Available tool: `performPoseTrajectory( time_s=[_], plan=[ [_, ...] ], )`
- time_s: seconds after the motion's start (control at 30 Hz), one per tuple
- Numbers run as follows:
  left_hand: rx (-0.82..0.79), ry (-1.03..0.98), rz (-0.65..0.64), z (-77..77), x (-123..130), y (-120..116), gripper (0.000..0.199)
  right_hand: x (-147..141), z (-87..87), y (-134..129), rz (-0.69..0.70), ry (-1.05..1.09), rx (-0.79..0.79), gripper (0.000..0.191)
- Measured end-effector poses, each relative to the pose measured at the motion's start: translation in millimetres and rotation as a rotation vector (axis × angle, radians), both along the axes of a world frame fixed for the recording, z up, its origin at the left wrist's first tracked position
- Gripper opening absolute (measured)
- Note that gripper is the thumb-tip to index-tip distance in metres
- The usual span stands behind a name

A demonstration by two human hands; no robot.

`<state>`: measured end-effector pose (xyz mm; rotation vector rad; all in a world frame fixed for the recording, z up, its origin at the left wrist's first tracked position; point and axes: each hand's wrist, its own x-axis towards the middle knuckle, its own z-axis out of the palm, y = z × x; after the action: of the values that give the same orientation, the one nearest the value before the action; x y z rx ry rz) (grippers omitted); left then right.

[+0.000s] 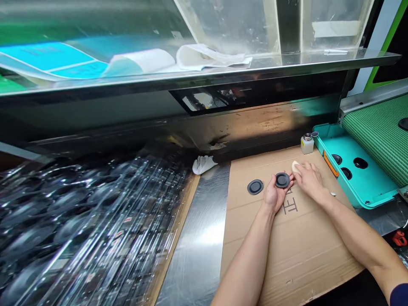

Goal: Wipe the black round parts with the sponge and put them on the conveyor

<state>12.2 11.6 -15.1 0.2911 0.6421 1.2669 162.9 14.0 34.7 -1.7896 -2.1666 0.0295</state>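
My left hand holds a round black rubber disc between its fingers, above a brown cardboard sheet. My right hand lies close to it on the right, pressing a small cream-coloured sponge towards the disc's edge. Another black disc lies flat on the cardboard just left of my left hand. Printed dark characters on the cardboard sit below my hands.
A small dispenser bottle stands at the cardboard's far corner. To the right is a teal tray holding black discs, then a green mesh belt. Transparent trays of discs fill the left; a white cloth lies beyond a steel sheet.
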Motion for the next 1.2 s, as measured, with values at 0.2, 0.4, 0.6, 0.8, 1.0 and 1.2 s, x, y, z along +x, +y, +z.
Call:
performPoseTrajectory(
  time_s=[0.2,0.4,0.6,0.8,1.0,1.2],
  plan=[
    [-0.025,-0.050,0.039,9.3,-9,2,0.042,51,26.6,-6,0.093,-0.148,-0.413,0.023],
    [0.008,-0.071,0.036,11.8,-6,-1,0.039,21,7.9,0,0.372,0.309,-0.129,0.013],
    [0.015,-0.119,-0.014,10.2,5,-6,0.037,-40,-32.9,-13,0.326,0.369,0.131,0.020],
    [0.003,-0.141,0.036,8.7,-1,-5,0.038,-43,-36.2,-17,0.313,0.185,0.154,0.023],
    [0.027,-0.123,0.016,2.8,2,-3,0.037,-32,-38.8,-6,0.336,0.206,0.171,0.023],
    [0.118,-0.023,0.052,-3.9,9,-4,0.026,-32,-34.3,9,0.319,0.280,0.201,0.024]
  ],
)
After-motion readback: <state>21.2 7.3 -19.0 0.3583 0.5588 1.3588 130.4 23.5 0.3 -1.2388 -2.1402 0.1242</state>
